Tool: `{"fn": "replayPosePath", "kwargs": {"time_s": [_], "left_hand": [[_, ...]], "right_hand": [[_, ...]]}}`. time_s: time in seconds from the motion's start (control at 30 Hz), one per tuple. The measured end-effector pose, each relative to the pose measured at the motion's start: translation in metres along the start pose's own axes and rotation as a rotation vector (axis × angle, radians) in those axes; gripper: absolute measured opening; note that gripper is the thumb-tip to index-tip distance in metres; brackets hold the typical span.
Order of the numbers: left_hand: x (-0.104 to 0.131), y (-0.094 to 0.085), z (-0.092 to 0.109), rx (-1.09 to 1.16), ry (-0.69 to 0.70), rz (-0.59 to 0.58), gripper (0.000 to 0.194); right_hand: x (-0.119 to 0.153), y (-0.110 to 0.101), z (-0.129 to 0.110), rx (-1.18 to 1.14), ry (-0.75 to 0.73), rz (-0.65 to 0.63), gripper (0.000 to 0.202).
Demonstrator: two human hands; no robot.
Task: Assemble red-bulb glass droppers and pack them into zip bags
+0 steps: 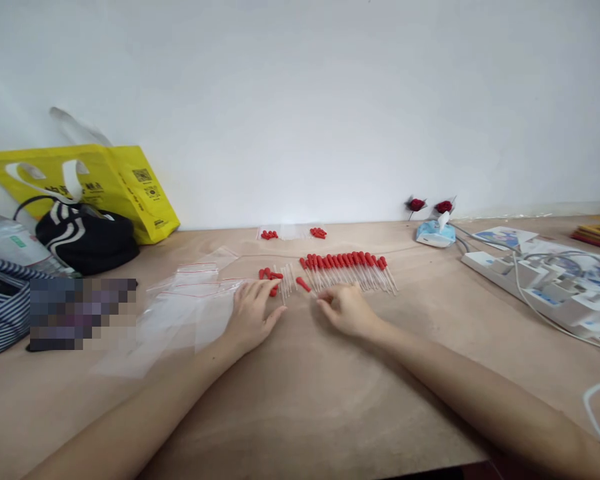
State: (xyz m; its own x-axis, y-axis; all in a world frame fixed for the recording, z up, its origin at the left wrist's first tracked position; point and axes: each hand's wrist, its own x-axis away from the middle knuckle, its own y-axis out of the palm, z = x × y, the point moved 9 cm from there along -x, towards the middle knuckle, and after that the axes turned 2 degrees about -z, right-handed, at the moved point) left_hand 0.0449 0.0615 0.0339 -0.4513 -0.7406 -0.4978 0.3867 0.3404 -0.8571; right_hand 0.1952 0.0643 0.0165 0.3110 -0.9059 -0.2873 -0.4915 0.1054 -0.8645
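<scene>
Left hand [250,313], loosely open, reaches red bulbs [267,273]. Right hand [349,310], narrowly curled, adjoins dropper [303,285]; hold unclear. Dropper row [347,261] lies aligned, presumably for order.

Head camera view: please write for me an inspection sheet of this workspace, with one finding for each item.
Surface: wooden table; spills: nothing seen.
Working things: row of red-bulbed clear tubes; loose red bulbs and clear tubes near the left hand; clear zip bags at left.
Clutter: yellow bag, striped black item, plastic bottle, tissue pack.
Hands: left hand open beside the loose bulbs; right hand near a single red bulb, grip unclear.
Cables: white cable at right; others lie by the plugged power strip.
Surroundings: pale wall behind; other people: nothing seen.
</scene>
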Motion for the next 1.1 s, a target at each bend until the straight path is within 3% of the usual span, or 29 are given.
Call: {"fn": "replayPosePath", "kwargs": {"time_s": [0.07, 0.17, 0.33, 0.6, 0.73, 0.9, 1.1], "left_hand": [[0.0, 0.0, -0.013, -0.042, -0.102, -0.017, 0.034], [0.0, 0.003, -0.022, -0.06, -0.175, -0.055, 0.027], [0.002, 0.006, -0.027, -0.097, -0.206, -0.09, 0.024], [-0.005, 0.01, -0.042, -0.101, -0.213, -0.117, 0.02], [-0.012, 0.016, -0.047, -0.05, -0.178, -0.126, 0.015], [-0.016, 0.02, -0.043, 0.111, -0.09, -0.1, 0.007], [-0.015, 0.012, -0.029, -0.091, 0.004, -0.067, 0.006]], "right_hand": [[-0.015, -0.001, 0.013, -0.027, 0.134, 0.056, 0.017], [-0.039, 0.0, 0.017, 0.023, 0.221, 0.134, 0.019], [-0.065, 0.014, 0.008, 0.196, 0.272, 0.15, 0.023], [-0.076, 0.026, 0.007, 0.27, 0.289, 0.119, 0.02], [-0.081, 0.029, 0.001, 0.253, 0.267, 0.088, 0.024], [-0.088, 0.036, 0.003, 0.274, 0.362, 0.021, 0.024], [-0.097, 0.046, 0.0, 0.27, 0.405, -0.066, 0.022]]}}
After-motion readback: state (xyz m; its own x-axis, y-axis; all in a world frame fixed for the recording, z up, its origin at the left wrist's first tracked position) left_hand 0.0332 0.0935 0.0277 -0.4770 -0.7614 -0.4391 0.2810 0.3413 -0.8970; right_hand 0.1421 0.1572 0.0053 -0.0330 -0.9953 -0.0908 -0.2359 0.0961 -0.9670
